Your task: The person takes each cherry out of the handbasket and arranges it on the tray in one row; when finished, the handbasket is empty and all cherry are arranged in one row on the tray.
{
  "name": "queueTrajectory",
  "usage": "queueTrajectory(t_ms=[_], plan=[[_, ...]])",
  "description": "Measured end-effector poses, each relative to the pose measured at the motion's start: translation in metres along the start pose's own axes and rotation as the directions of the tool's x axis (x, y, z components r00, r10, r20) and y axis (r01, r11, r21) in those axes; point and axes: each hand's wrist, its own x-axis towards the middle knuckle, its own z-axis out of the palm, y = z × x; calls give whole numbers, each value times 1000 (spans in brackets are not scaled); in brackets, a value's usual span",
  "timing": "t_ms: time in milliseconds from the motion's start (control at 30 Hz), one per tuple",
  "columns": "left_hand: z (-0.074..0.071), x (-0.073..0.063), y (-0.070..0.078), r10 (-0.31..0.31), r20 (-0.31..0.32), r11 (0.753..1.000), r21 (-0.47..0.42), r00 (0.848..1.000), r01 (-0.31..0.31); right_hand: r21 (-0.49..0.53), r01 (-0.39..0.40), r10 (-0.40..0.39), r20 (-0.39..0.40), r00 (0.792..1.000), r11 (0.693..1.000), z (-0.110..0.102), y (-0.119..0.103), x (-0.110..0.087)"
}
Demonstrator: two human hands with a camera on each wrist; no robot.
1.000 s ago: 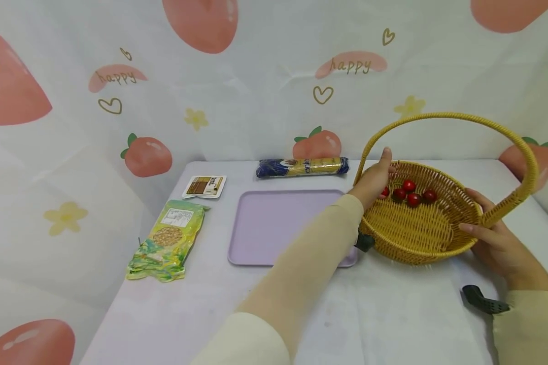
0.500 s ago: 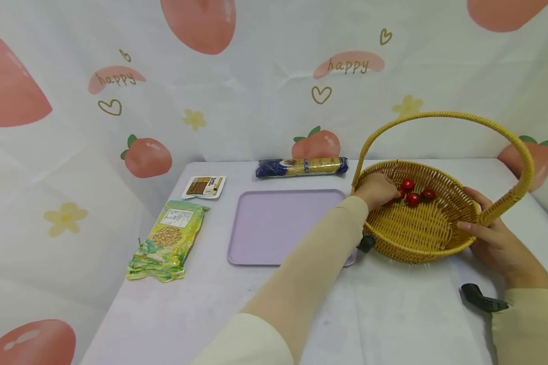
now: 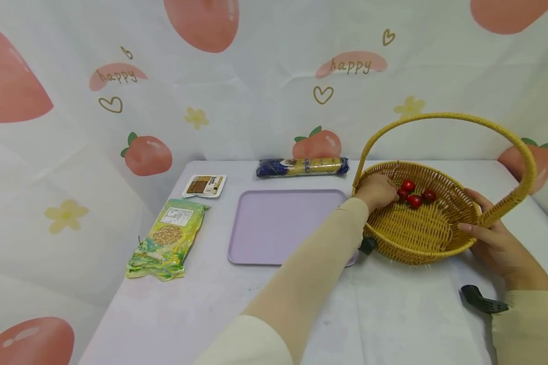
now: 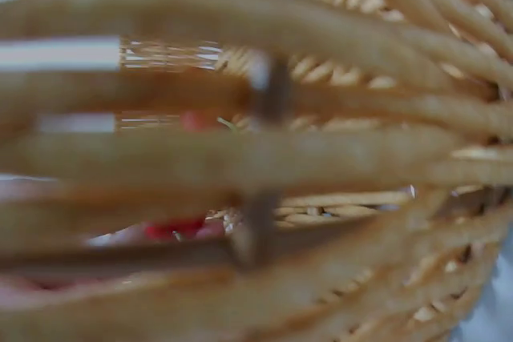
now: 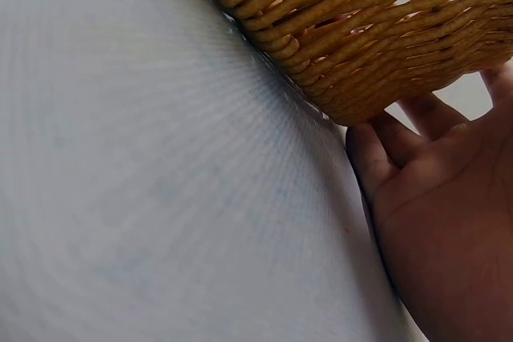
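A yellow wicker basket with a tall arched handle stands at the right of the table in the head view. Inside it lie several red cherries. My left hand reaches over the basket's left side, fingers curled down at the cherries. Through the blurred weave in the left wrist view, a red cherry shows at the fingers, which pinch it; the wall hides most of that hand. My right hand grips the basket's right rim, thumb over the edge and fingers around the outside, beneath the handle's base.
A lilac tray lies left of the basket, partly under the left forearm. Behind it is a blue-and-yellow long packet. Further left are a small white-and-brown packet and a green-yellow bag. A patterned cloth backdrop rises behind.
My left hand has gone from above the basket's left rim, thumb raised, down to the cherries, covering the leftmost one. The right hand keeps its hold on the rim.
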Motion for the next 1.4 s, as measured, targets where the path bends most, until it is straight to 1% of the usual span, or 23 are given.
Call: queueTrajectory(t_ms=[67, 133, 167, 267, 300, 400, 433, 500, 533, 567, 633, 667, 733, 800, 900, 1000, 1100, 1133, 1167, 1233, 1300, 1367, 1400], plan=[[-1, -3, 0, 1, -19, 989, -148, 1000, -4, -3, -3, 3, 0, 1000, 1000, 1, -1, 1], [-2, -5, -1, 17, -28, 958, -287, 999, -25, -5, 4, -4, 5, 1000, 1000, 0, -1, 2], [-3, -6, -1, 31, -29, 935, -352, 999, -39, -6, 11, -11, 11, 1000, 1000, 0, -1, 2], [-5, -8, -1, 72, -22, 893, -443, 997, -75, 1, 25, -25, 15, 1000, 1000, 0, -1, 3], [-6, -8, -1, 89, -13, 874, -478, 996, -85, 3, 28, -28, 16, 999, 1000, -1, -1, 4], [-9, -9, -3, 143, 12, 804, -584, 990, -109, 6, 27, -27, 15, 1000, 1000, 0, -1, 4], [-11, -10, -3, 167, 16, 784, -609, 986, -123, 3, 23, -23, 14, 1000, 1000, 0, -1, 4], [-13, -12, -5, 207, 9, 762, -628, 978, -155, -4, 17, -17, 13, 1000, 1000, 0, -1, 4], [-15, -13, -6, 223, 2, 757, -630, 975, -172, -5, 14, -14, 12, 1000, 1000, 0, -1, 4], [-16, -14, -7, 238, -7, 759, -622, 971, -191, -7, 11, -11, 12, 1000, 1000, 1, -1, 4], [-19, -16, -10, 252, -19, 755, -621, 967, -209, -13, 7, -7, 13, 1000, 1000, 1, -1, 4], [-20, -17, -12, 260, -19, 743, -635, 965, -213, -15, 2, -2, 13, 1000, 1000, 2, -1, 4], [-22, -20, -14, 279, -9, 706, -676, 960, -211, -19, -7, 8, 14, 1000, 1000, 2, -1, 3], [-25, -22, -16, 302, 5, 662, -721, 953, -206, -25, -15, 15, 12, 1000, 1000, 3, -1, 3], [-30, -27, -19, 344, 22, 601, -773, 939, -202, -29, -15, 16, 10, 1000, 999, 4, 0, 2], [-38, -34, -20, 370, 49, 531, -831, 928, -167, -26, -8, 8, 13, 1000, 1000, 4, 0, 1], [-45, -44, -20, 376, 81, 466, -878, 923, -113, -16, 8, -8, 22, 1000, 1000, 3, -1, 0], [-47, -48, -21, 382, 90, 456, -884, 920, -103, -10, 14, -14, 26, 1000, 1000, 3, -1, 0], [-49, -51, -21, 387, 92, 454, -885, 917, -103, -3, 19, -19, 29, 999, 1000, 2, -1, 0], [-54, -59, -22, 403, 84, 476, -870, 912, -131, 0, 27, -27, 31, 999, 1000, 1, -2, -1], [-59, -67, -25, 427, 67, 505, -845, 902, -177, 1, 28, -28, 32, 999, 1000, 0, -2, -2], [-64, -75, -29, 451, 47, 515, -829, 891, -217, 5, 34, -34, 38, 999, 999, 0, -2, -1], [-67, -80, -32, 465, 42, 510, -829, 884, -229, 7, 40, -40, 42, 998, 999, 0, -1, -1]])
